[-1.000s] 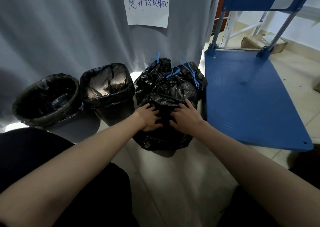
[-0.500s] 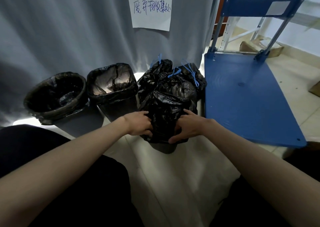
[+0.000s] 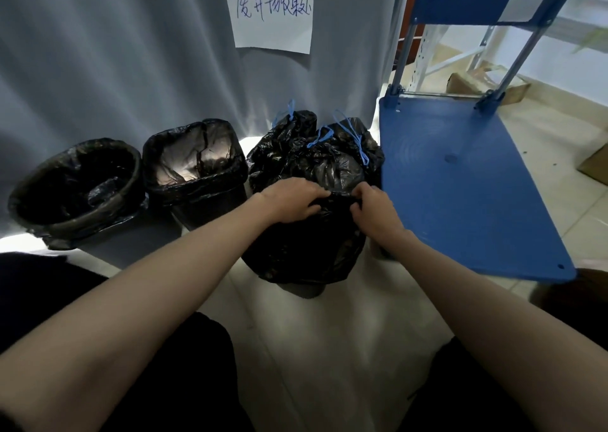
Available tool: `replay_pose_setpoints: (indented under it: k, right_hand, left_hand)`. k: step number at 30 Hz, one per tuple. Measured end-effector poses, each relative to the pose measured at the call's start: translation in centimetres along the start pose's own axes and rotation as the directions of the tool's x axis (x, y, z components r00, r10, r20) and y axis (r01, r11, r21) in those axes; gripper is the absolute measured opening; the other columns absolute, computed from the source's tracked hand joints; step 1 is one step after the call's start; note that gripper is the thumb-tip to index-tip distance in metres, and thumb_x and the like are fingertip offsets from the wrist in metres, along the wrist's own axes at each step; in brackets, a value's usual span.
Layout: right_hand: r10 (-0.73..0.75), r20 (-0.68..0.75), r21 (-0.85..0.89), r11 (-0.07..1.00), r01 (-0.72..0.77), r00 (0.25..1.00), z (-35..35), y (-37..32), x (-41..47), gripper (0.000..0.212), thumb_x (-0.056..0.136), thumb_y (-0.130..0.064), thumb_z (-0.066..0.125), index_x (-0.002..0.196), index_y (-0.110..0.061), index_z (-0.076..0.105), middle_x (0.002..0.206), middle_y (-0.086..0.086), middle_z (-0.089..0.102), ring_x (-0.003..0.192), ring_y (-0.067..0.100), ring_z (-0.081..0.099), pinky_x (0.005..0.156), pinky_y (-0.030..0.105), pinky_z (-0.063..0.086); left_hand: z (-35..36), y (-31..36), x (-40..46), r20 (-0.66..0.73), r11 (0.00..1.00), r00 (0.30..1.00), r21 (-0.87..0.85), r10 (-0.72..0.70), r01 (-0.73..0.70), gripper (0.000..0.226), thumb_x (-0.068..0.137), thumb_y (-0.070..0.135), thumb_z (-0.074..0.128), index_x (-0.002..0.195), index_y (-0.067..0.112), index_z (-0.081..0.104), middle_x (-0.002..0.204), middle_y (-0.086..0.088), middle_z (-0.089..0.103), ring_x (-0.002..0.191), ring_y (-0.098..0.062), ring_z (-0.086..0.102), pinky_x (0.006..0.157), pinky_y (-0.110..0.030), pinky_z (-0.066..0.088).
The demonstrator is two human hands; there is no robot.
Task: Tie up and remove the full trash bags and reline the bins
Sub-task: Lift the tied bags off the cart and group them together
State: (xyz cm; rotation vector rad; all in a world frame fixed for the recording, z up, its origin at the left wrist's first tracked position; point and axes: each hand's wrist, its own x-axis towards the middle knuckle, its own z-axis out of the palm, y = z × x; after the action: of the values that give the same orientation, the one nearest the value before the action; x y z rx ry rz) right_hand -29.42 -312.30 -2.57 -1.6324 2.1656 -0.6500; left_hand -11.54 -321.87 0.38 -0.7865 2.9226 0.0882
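A black trash bag (image 3: 306, 247) covers a small bin on the floor in front of me. My left hand (image 3: 292, 203) and my right hand (image 3: 373, 211) both grip the bag's plastic at its top rim, fingers curled into the film. Right behind it sit tied full black bags (image 3: 316, 155) with blue drawstrings (image 3: 357, 142). Two lined bins stand to the left: a square one (image 3: 197, 175) and a round one (image 3: 75, 188), each with a black liner folded over its rim.
A blue platform trolley (image 3: 467, 181) lies on the floor at the right, its handle upright. A grey curtain (image 3: 115, 53) with a handwritten paper sign (image 3: 273, 12) hangs behind the bins. Cardboard boxes (image 3: 487, 82) sit at the far right. My dark-clothed knees frame the tiled floor below.
My hands moved from the lower sides of the bag up to its top rim and now grip the plastic there. The view has tilted slightly.
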Motion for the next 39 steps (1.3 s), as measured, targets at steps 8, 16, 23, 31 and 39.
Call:
replay_pose_setpoints:
  k: [8,16,23,31,39]
  right_hand:
    - [0.330,0.187,0.312,0.873,-0.375,0.925,0.7,2.4,2.0,0.030,0.091,-0.003,0.056,0.121,-0.005,0.059,0.116,0.020,0.064,0.103,0.034,0.064,0.089,0.043,0.055]
    - [0.308,0.128,0.197,0.924,-0.329,0.943,2.2,2.9,1.8,0.019,0.082,-0.002,0.062,0.094,-0.012,0.051,0.105,0.015,0.060,0.093,0.028,0.056,0.073,0.037,0.047]
    - [0.264,-0.075,0.337,0.914,-0.225,0.962,0.5,1.3,1.6,0.013,0.092,-0.028,0.052,0.098,-0.016,0.052,0.093,0.004,0.059,0.090,0.024,0.057,0.070,0.033,0.039]
    - [0.235,0.267,0.105,0.957,-0.271,0.935,1.9,-1.5,-0.7,0.071,0.092,-0.015,0.058,0.149,-0.006,0.015,0.135,0.023,0.044,0.119,0.041,0.049,0.091,0.041,0.043]
    - [0.271,0.260,0.118,0.944,-0.309,0.927,2.4,-3.0,-0.7,0.067,0.089,-0.006,0.057,0.145,-0.003,0.020,0.126,0.023,0.051,0.111,0.040,0.054,0.090,0.046,0.050]
  left_hand:
    - [0.5,1.5,5.7,0.044,0.998,0.997,-0.023,-0.056,0.057,0.046,0.096,0.018,0.048,0.142,0.022,0.049,0.141,-0.003,0.054,0.129,-0.023,0.049,0.105,-0.041,0.041]
    - [0.6,2.2,6.7,0.069,0.988,0.998,0.155,0.005,-0.016,0.045,0.100,0.019,0.044,0.145,0.022,0.044,0.135,-0.007,0.058,0.120,-0.028,0.056,0.100,-0.041,0.044]
    - [0.8,0.6,3.2,-0.030,0.993,0.997,0.100,0.069,-0.066,0.060,0.099,0.033,0.050,0.152,0.017,0.029,0.156,0.000,0.034,0.139,-0.018,0.038,0.114,-0.032,0.030]
    - [1.0,-2.1,-1.7,0.099,0.943,0.945,0.155,-0.313,0.296,0.075,0.095,0.019,0.054,0.156,0.015,0.010,0.160,-0.007,0.019,0.139,-0.030,0.033,0.111,-0.042,0.036]
    - [2.3,-2.6,-4.4,0.094,0.835,0.829,0.059,-0.551,0.548,0.091,0.086,0.001,0.063,0.155,0.009,0.004,0.149,-0.011,0.029,0.132,-0.033,0.039,0.096,-0.045,0.047]
